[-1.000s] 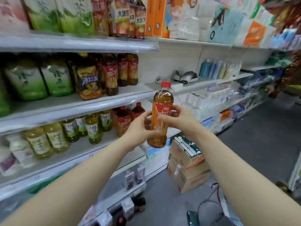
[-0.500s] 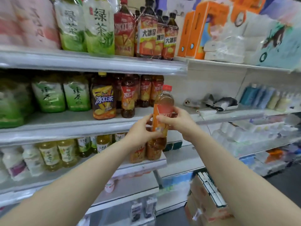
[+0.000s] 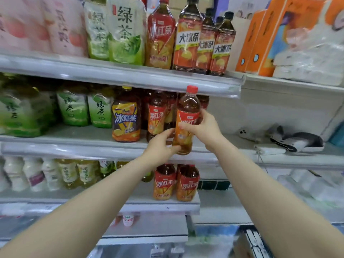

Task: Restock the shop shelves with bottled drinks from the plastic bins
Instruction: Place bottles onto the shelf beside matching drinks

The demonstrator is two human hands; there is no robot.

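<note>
An iced tea bottle [image 3: 187, 108] with a red cap and orange-red label stands upright in both my hands, in front of the middle shelf [image 3: 93, 148]. My left hand [image 3: 161, 146] grips its lower part from the left. My right hand [image 3: 202, 127] wraps the label from the right. Its base hangs at the shelf's front edge, just right of a row of matching iced tea bottles [image 3: 156, 116]. No plastic bin is in view.
The top shelf [image 3: 130, 77] carries green tea packs and large tea bottles. Two more iced tea bottles [image 3: 175, 183] stand on the lower shelf. To the right on the middle shelf lie a small white device [image 3: 243, 133] and a grey-white object [image 3: 297, 140].
My view has turned from the aisle toward the shelves and closed in. Both hands have carried the bottle up from the lower shelf level to the middle shelf's front edge.
</note>
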